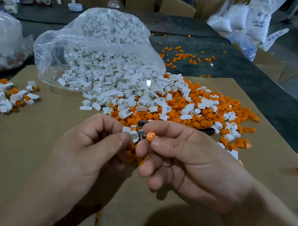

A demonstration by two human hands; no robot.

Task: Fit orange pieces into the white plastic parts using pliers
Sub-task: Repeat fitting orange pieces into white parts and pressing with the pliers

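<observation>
Head view: left hand (94,144) pinches a white plastic part (134,136), right hand (185,158) pinches an orange piece (150,136), socket facing plug for insertion.

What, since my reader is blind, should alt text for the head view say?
A person's left hand pinches a white plastic part and the right hand pinches an orange piece above a cardboard sheet. Behind them, pliers lie in a heap of orange pieces and white parts before a clear bag.
</observation>
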